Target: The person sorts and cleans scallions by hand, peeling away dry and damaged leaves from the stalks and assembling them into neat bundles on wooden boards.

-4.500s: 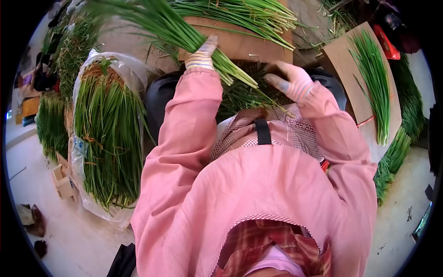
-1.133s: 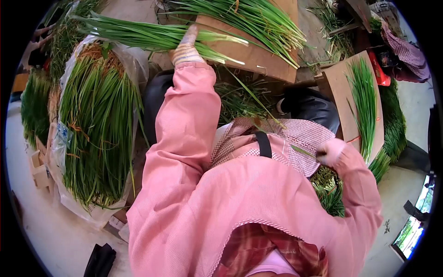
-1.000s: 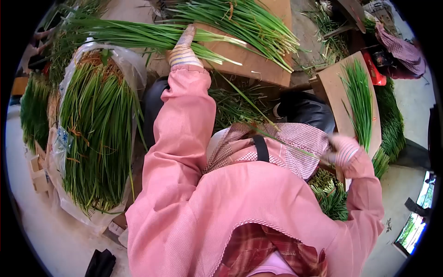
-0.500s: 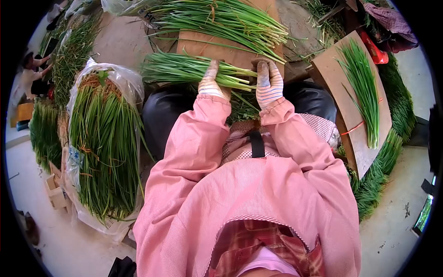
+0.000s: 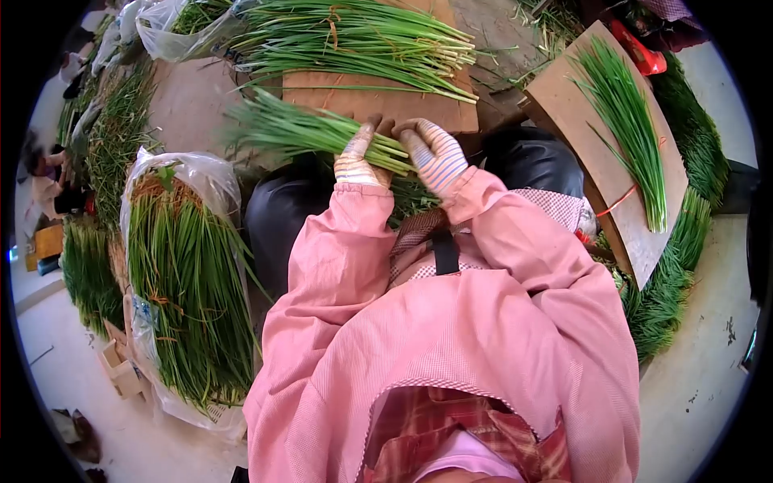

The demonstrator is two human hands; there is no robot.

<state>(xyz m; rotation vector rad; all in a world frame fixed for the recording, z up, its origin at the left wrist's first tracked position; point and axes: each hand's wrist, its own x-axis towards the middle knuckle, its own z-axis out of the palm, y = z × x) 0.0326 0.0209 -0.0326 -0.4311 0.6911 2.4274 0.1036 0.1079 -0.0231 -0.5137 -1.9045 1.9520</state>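
My left hand (image 5: 361, 154), in a striped glove, is wrapped round a bunch of long green stalks (image 5: 302, 129) near their cut ends. The leafy end points left and is blurred. My right hand (image 5: 433, 153), gloved too, is bent at the cut ends of this bunch, its fingers curled; whether it grips any stalks is hidden. Beyond both hands a larger pile of green stalks (image 5: 354, 40) lies on a brown board (image 5: 386, 101).
A plastic-lined basket of stalks (image 5: 193, 274) stands at the left. At the right, a tied bunch (image 5: 624, 121) lies on a tilted board (image 5: 564, 88), with more greens (image 5: 692, 153) beyond. A person (image 5: 48, 185) sits far left.
The bunch has tilted, its leafy end swinging and its cut ends lower. My right hand has shifted left along with the bunch. The whole view has shifted slightly.
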